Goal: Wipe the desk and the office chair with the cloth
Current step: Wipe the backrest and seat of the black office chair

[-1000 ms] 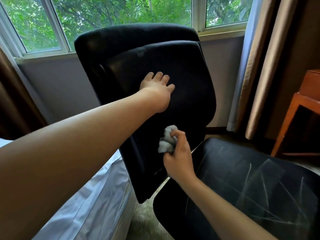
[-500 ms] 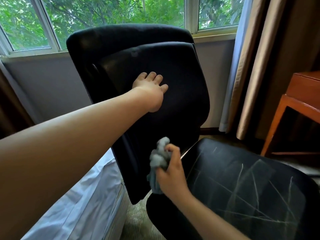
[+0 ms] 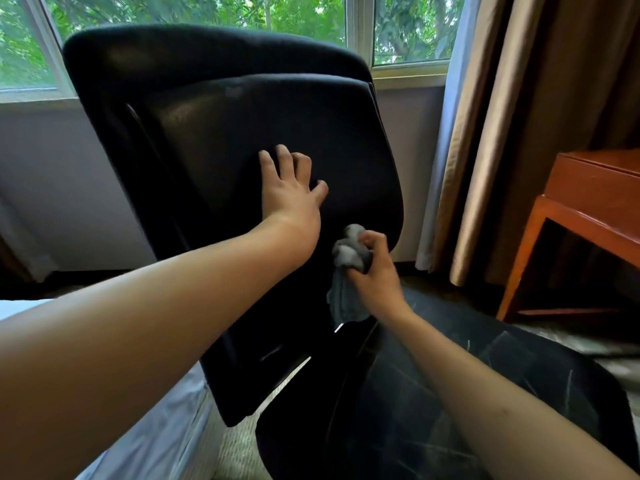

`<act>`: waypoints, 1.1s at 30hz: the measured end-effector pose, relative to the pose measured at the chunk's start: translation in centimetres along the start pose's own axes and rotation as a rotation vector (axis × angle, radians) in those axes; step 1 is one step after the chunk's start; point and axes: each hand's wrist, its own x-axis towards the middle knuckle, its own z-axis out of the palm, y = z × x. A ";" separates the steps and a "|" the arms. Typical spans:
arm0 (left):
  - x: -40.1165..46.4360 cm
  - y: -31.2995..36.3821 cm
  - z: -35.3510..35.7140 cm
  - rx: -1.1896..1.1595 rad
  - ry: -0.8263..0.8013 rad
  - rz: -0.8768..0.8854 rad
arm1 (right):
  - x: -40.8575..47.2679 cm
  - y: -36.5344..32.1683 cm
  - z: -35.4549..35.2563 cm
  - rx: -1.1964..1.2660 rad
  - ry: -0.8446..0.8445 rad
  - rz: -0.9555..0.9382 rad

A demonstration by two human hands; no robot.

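Observation:
A black office chair fills the middle of the view, its backrest (image 3: pixel 221 140) upright before the window and its seat (image 3: pixel 433 403) low at the right, streaked with pale scratch-like marks. My left hand (image 3: pixel 289 192) lies flat on the backrest with fingers spread. My right hand (image 3: pixel 375 271) grips a bunched grey cloth (image 3: pixel 348 268) against the lower right part of the backrest, just below the left hand. A tail of the cloth hangs down under the fist.
A reddish wooden desk (image 3: pixel 595 202) stands at the right edge. Tan curtains (image 3: pixel 512 116) hang between it and the chair. A bed with white sheets (image 3: pixel 152 427) lies at lower left, close to the chair. Carpet shows between bed and seat.
My right hand with the cloth dipped low on the backrest, then rose again toward the left hand. The view shifted closer to the chair; my left hand stays pressed on the backrest.

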 end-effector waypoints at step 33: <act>0.2 -1.0 0.9 -0.024 0.055 0.045 | -14.1 -6.7 8.9 0.408 -0.136 0.434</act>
